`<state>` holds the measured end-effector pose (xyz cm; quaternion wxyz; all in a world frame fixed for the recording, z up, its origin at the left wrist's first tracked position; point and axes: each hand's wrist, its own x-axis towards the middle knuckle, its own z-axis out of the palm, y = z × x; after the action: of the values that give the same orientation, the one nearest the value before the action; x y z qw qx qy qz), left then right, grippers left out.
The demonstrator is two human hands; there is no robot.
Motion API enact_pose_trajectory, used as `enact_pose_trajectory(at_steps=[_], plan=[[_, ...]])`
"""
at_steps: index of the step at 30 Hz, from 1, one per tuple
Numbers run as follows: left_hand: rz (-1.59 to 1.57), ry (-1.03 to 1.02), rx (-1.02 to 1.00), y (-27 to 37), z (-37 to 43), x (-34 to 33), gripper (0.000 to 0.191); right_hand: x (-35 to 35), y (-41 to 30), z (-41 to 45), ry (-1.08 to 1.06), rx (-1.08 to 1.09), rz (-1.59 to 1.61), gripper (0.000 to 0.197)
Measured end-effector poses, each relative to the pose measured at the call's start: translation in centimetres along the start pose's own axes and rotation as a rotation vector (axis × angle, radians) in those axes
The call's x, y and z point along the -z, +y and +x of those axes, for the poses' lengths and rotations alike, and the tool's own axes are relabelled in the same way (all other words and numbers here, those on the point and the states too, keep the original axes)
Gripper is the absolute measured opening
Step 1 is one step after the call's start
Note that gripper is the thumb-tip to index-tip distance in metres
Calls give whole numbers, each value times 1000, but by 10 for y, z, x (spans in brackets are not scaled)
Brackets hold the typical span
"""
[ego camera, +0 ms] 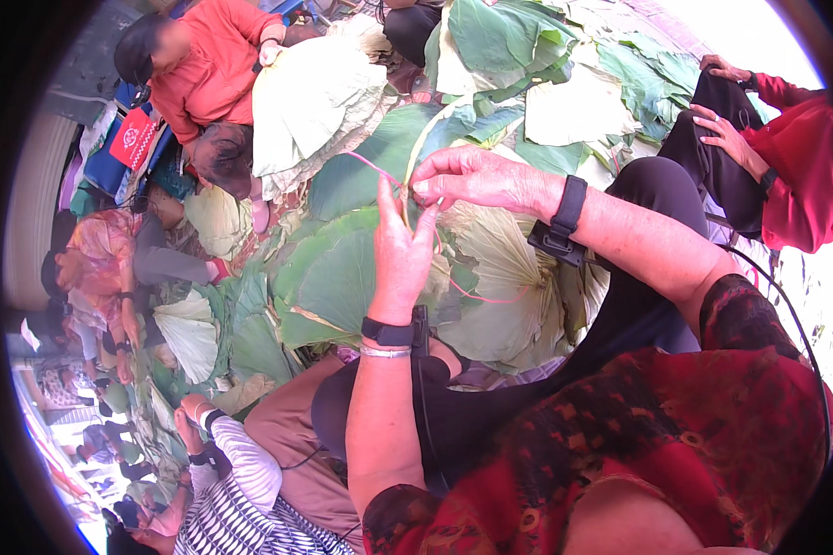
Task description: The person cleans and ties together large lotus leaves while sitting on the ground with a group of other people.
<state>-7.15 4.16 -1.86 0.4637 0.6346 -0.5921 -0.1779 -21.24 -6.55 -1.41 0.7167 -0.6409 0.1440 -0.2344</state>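
Observation:
A pale green leaf stalk (421, 139) curves down to my two hands, which meet in front of me. My left hand (404, 260) points upward with its thumb and index finger closed around the stalk's lower end. From above right, my right hand (482, 179) pinches at the same spot, thumb against fingers. Pink string (369, 164) sticks out past the left fingertips, and more of it (482, 298) trails down over the leaves. My fingers hide where string and stalk meet. Behind the left hand spreads a large green lotus leaf (337, 274).
A bundle of dried lotus leaves (496, 277) lies by my knee. More green leaves (507, 41) are heaped beyond my hands. A person in orange (212, 66) holds a pale leaf stack (316, 104). Others sit close at left and right. A black cable (795, 309) runs beside my right arm.

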Motion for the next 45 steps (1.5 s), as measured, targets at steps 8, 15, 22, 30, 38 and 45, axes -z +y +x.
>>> enact_pose_trajectory(at_steps=[8,15,22,30,38,45], plan=[[-364,-9,230,-14,10,42,23,-36,57,-25,-21,-252,-11,28],[-272,177,157,-8,12,65,23,-45,59,-17,-74,-281,-1,18],[-557,554,254,-23,23,112,30,-45,48,-35,-379,-35,-535,18],[-648,175,437,-34,20,56,26,-17,26,-12,271,607,-972,33],[-666,-78,564,-27,20,17,27,31,31,-2,289,224,-795,26],[-354,-79,330,-33,31,14,27,44,41,6,222,271,-789,15]])
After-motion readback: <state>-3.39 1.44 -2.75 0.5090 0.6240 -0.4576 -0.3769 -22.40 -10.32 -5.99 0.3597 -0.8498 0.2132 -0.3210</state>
